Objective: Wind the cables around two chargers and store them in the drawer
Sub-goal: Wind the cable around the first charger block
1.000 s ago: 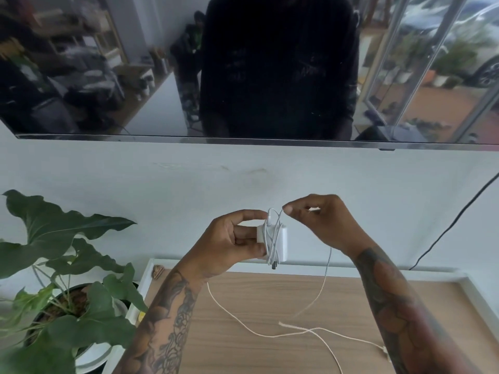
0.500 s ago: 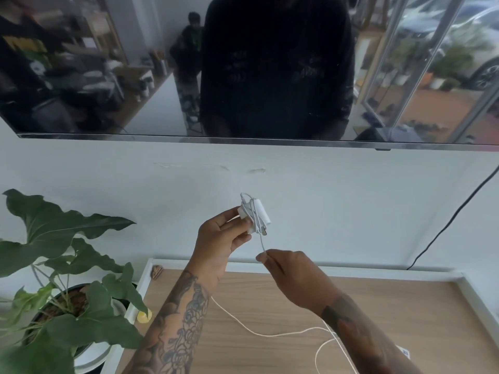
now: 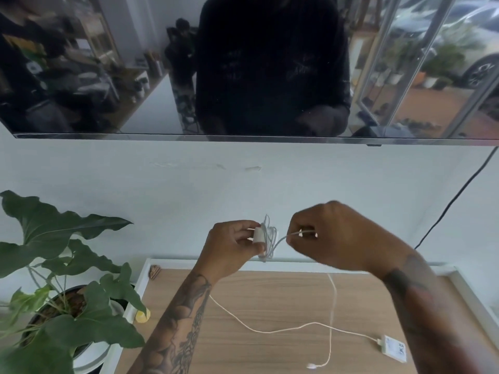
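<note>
My left hand [image 3: 231, 245] grips a small white charger [image 3: 261, 236] held up in front of the wall, with several loops of thin white cable wound around it. My right hand [image 3: 334, 236], just right of the charger, pinches the free stretch of that cable [image 3: 280, 240] near its end. A second white charger [image 3: 393, 349] lies flat on the wooden top [image 3: 270, 292] at the lower right. Its long white cable [image 3: 270, 330] snakes across the wood, with a plug end [image 3: 312, 366] near the bottom edge.
A potted plant [image 3: 62, 287] with big green leaves stands left of the wooden top. A white rim [image 3: 283, 264] borders the wood against the wall. A dark screen [image 3: 243, 66] hangs above. A black cord [image 3: 456, 198] runs down the wall at right. A small brown object [image 3: 155, 271] sits in the back left corner.
My right hand rose from below the charger to its right side, bringing the cable around. The left hand lowered and turned the charger slightly.
</note>
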